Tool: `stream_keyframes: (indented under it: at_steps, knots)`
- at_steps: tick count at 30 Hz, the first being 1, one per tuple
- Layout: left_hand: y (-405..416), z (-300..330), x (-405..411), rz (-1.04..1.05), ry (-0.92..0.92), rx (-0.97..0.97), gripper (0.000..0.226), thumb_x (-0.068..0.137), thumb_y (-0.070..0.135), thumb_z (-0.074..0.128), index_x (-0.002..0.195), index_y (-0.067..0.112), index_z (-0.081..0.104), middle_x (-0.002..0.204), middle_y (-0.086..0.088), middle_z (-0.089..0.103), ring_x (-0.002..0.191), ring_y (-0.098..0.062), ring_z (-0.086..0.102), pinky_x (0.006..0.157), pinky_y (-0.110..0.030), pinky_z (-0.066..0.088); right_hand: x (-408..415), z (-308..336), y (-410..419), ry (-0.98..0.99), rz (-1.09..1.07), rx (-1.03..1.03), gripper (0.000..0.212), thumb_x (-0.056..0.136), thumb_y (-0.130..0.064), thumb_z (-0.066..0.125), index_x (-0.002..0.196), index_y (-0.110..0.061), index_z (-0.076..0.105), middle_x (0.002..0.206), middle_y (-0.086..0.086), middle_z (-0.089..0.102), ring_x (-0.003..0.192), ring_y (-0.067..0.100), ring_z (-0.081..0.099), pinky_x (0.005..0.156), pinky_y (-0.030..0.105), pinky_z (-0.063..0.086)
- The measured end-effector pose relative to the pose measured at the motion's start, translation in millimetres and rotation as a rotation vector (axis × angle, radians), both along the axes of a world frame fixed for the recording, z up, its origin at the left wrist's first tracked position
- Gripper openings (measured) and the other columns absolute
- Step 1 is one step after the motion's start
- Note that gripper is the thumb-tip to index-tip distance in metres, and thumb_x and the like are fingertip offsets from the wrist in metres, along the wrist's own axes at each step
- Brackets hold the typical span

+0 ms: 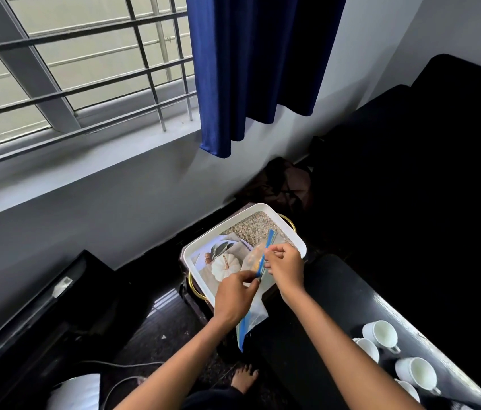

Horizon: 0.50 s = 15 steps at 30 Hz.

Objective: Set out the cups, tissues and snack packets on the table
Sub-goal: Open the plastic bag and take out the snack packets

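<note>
Over a white tray [285, 221] with a pumpkin picture, both hands pinch a clear snack packet [251, 257] by its blue zip strip. My left hand [234, 295] grips the strip's near end. My right hand [286, 266] grips it farther up. Yellowish snacks show inside the bag. A second clear zip bag [251, 321] hangs below my left hand at the table's end. Several white cups [381, 334] stand on the black table [336, 297] at the lower right. No tissues are in view.
The tray rests on a dark stand with gold handles [193, 287] beside the black table. A dark sofa [425, 173] fills the right. A blue curtain [257, 69] and barred window are behind. A cable [121, 380] and a bare foot [243, 377] are on the floor.
</note>
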State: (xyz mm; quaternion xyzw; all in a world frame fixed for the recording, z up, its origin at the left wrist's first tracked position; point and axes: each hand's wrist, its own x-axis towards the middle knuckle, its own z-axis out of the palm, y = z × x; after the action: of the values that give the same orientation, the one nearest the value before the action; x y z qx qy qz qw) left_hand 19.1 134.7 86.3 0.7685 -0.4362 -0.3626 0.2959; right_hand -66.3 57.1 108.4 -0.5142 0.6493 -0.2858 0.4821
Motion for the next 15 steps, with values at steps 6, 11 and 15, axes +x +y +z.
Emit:
stream_keyframes:
  at_steps: [6,11,15]
  knots:
    - [5.8,0.2,-1.4,-0.018,-0.022,-0.023,0.023,0.093,0.025,0.056,0.111,0.022,0.07,0.104,0.01,0.073,0.078,-0.004,0.068,0.072,-0.023,0.05,-8.5,-1.8,3.9,-0.096,-0.084,0.101,0.011,0.085,-0.016,0.065,0.084,-0.006,0.062,0.068,0.004,0.065,0.061,0.016,0.062,0.053,0.025,0.053]
    - [7.5,1.6,-4.9,-0.05,-0.048,-0.029,0.025,0.094,0.024,0.055,0.114,0.022,0.068,0.107,0.01,0.071,0.084,-0.008,0.069,0.075,-0.026,0.051,-8.9,-2.9,6.6,-0.085,-0.094,0.111,0.017,0.083,-0.025,0.069,0.077,-0.012,0.061,0.07,0.007,0.067,0.065,0.019,0.065,0.065,0.04,0.058]
    - [6.3,2.2,-5.9,-0.05,-0.057,-0.029,0.027,0.094,0.025,0.054,0.117,0.023,0.067,0.11,0.012,0.07,0.084,-0.007,0.067,0.072,-0.021,0.047,-9.7,-3.6,8.1,-0.092,-0.066,0.09,0.019,0.08,-0.027,0.072,0.072,-0.013,0.061,0.067,0.004,0.065,0.066,0.02,0.064,0.069,0.042,0.059]
